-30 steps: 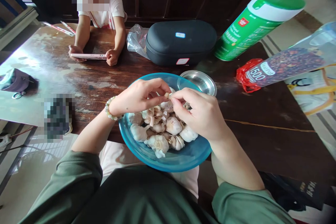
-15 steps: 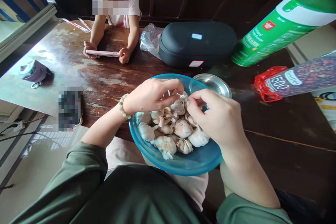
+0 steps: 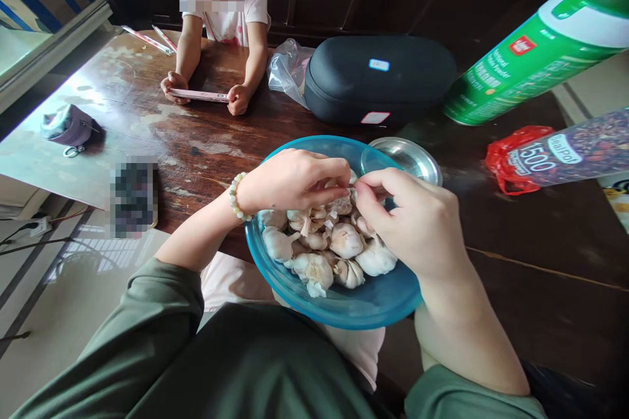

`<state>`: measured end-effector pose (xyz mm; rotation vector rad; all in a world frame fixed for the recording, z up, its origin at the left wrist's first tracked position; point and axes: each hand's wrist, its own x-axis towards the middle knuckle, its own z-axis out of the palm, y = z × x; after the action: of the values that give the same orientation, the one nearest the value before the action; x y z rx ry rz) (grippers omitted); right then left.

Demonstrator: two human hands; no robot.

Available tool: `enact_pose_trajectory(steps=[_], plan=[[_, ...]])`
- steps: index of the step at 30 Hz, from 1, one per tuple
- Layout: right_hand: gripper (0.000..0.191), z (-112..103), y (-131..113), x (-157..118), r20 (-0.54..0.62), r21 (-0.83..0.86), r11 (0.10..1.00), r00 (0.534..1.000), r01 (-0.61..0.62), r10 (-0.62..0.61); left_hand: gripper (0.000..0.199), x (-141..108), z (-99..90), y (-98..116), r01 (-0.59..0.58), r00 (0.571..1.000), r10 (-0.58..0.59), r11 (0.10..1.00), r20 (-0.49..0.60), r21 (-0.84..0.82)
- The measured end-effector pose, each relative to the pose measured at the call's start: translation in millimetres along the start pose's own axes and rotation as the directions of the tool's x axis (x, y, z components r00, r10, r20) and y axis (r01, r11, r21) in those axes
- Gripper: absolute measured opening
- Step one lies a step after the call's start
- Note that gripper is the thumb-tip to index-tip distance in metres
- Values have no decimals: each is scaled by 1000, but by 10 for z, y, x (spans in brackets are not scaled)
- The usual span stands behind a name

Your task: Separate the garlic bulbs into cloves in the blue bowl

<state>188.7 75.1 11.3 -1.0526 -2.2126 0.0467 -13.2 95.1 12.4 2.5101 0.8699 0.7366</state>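
A blue translucent bowl (image 3: 388, 308) holds several garlic bulbs (image 3: 346, 240), some with loose papery skin. Over its far side, my left hand (image 3: 299, 180) has its fingers bent and closed in a pinch. Facing it, my right hand (image 3: 413, 216) pinches with thumb and index finger, its tips meeting those of the left. Between the fingertips is a small pale piece of garlic (image 3: 353, 178), mostly hidden by the fingers. A shallow steel dish (image 3: 413, 156) stands just behind the bowl, partly covered by its rim.
Across the dark wooden table (image 3: 206, 157) a person's hands hold a pink phone (image 3: 199, 95). A black case (image 3: 378, 78) and a clear plastic bag (image 3: 287, 72) stand behind the bowl. At right are a green canister (image 3: 531, 59) and a red-lidded jar (image 3: 565, 150). A small pouch (image 3: 69, 126) lies left.
The whole view has shifted slightly, so things appear a little further right. The fingers of my left hand have closed somewhat; both hands stay together over the bowl.
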Motion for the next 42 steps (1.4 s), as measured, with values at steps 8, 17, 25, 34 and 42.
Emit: enact_pose_trajectory(steps=[8, 17, 25, 34, 42], plan=[[9, -16, 6, 16, -43, 65, 998, 999, 1, 2, 16, -1, 5, -10, 32, 998, -33, 999, -60, -25], [9, -27, -3, 17, -67, 130, 990, 995, -59, 69, 6, -29, -23, 18, 44, 984, -67, 989, -167, -140], [9, -26, 1, 17, -64, 147, 988, 996, -56, 66, 3, -32, -13, 27, -94, 986, 66, 979, -152, -181], [10, -49, -26, 20, -34, 180, 983, 998, -43, 49, 8, -29, -3, 32, -44, 986, 20, 989, -164, -143], [11, -53, -39, 18, -18, 199, 980, 1000, 21, -18, 15, -22, -1, 41, -42, 994, 27, 988, -108, -146]])
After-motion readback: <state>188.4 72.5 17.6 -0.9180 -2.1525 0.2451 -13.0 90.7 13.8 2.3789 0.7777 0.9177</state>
